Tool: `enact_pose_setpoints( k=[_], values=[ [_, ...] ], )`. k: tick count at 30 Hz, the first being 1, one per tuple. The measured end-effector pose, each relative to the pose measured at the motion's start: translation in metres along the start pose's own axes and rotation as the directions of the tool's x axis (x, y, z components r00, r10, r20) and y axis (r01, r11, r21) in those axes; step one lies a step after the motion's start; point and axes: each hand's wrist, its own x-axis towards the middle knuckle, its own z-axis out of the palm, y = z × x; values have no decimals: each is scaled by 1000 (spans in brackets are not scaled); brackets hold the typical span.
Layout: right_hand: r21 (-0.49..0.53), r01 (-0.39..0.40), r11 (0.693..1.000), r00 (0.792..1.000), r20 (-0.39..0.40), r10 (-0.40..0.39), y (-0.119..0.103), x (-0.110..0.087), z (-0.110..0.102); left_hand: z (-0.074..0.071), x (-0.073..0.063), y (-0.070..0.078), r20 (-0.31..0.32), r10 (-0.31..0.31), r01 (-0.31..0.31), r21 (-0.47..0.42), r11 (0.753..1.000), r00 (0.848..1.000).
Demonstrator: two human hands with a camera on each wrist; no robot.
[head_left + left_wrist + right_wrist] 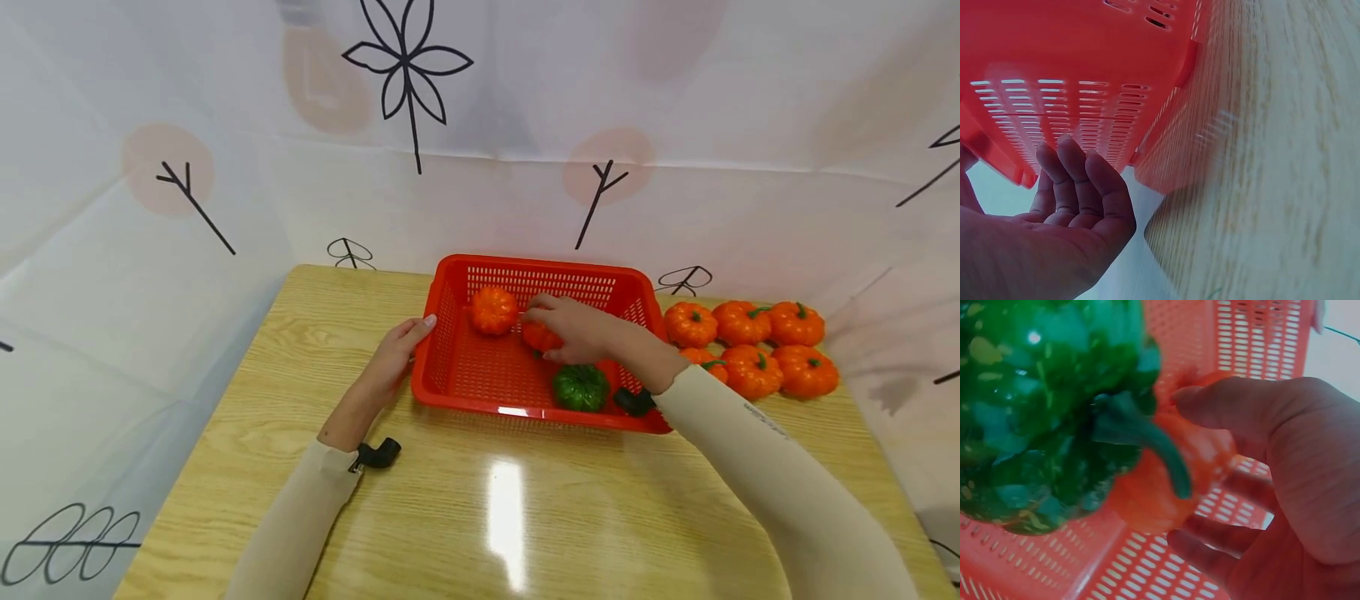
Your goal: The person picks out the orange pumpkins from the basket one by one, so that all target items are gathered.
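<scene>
A red plastic basket with slotted walls stands toward the back of the table. My left hand holds its left side, thumb over the rim and fingers bent against the outer wall. Inside the basket, my right hand grips an orange toy pumpkin, thumb on one side and fingers round the other. A green toy pumpkin sits nearer the front wall; its curved stem shows large in the right wrist view. Another orange pumpkin lies at the back left of the basket.
Right of the basket, several orange pumpkins stand in two rows on the wooden table. The right forearm partly covers the front row. A patterned white cloth hangs behind the table's back edge.
</scene>
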Motion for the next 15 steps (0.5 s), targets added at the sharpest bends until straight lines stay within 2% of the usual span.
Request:
enact_pose_setpoints(
  k=[10, 15],
  values=[
    [0, 1, 1000, 1000, 19, -1, 12, 7, 12, 0, 1, -1, 4, -6, 6, -14, 1000, 1000],
    [8, 38, 999, 999, -16, -38, 14, 7, 13, -1, 3, -2, 7, 4, -4, -14, 1000, 1000]
  ],
)
